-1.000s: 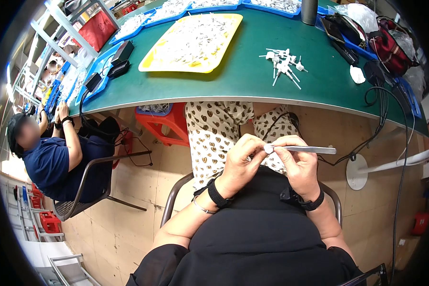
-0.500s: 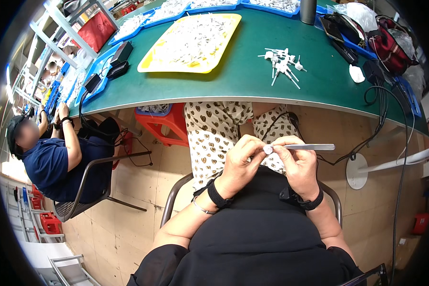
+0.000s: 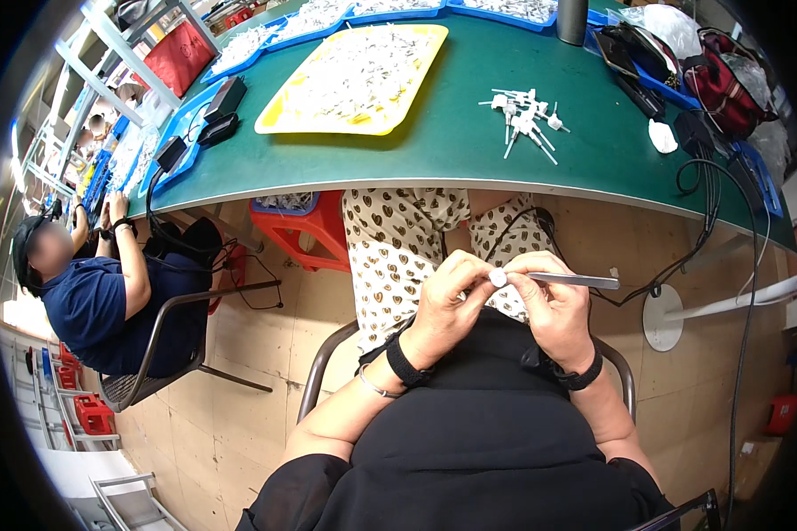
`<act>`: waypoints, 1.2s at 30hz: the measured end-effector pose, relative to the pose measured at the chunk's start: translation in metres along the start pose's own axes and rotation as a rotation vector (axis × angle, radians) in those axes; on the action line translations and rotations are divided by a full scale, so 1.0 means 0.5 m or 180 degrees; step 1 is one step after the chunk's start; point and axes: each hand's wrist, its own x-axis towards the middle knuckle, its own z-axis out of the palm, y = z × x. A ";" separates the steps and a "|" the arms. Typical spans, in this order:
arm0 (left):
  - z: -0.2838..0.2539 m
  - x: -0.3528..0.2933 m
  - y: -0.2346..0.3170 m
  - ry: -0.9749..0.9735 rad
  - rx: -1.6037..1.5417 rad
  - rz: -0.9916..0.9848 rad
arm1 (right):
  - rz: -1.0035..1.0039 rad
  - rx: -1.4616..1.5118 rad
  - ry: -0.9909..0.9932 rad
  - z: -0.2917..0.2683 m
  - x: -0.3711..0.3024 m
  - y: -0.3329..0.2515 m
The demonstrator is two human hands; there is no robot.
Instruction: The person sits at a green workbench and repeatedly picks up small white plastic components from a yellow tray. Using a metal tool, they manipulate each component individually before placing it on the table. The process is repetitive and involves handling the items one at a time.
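Note:
Above my lap, the fingertips of my left hand (image 3: 450,305) pinch a small round white plastic part (image 3: 498,278), its pale face turned up. My right hand (image 3: 560,305) is closed on a flat, narrow metal blade-like tool (image 3: 584,280) that sticks out to the right. The right thumb and fingertips meet the white part's edge. Fingers hide the inner end of the tool, so its kind is unclear. On the green table (image 3: 239,159) ahead lies a loose pile of white pump heads with thin tubes (image 3: 527,119).
A yellow tray (image 3: 328,131) heaped with small white parts stands left of the pile. Blue trays (image 3: 398,12) line the far side. Cables (image 3: 713,203) hang off the right edge near a dark red bag (image 3: 731,80). A co-worker (image 3: 106,283) sits at left; a red stool (image 3: 314,234) stands underneath.
The metal tool has turned slightly, its free end a little lower and its face darker. The white part shows its round face more fully. Both hands stay nearly in place.

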 end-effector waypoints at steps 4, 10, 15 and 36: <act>0.001 -0.002 -0.009 -0.0068 -0.0075 0.0116 | -0.0140 -0.0200 -0.0327 -0.015 0.011 -0.010; 0.004 -0.002 -0.011 -0.0101 -0.0280 0.0015 | 0.0894 0.0847 -0.0306 -0.028 0.004 0.005; 0.001 -0.003 -0.019 0.0007 -0.0530 -0.0108 | 0.0917 0.0725 -0.0016 -0.017 -0.005 -0.004; 0.002 -0.004 -0.021 0.0076 -0.0458 -0.0047 | -0.0083 0.0053 0.0029 0.007 -0.004 -0.016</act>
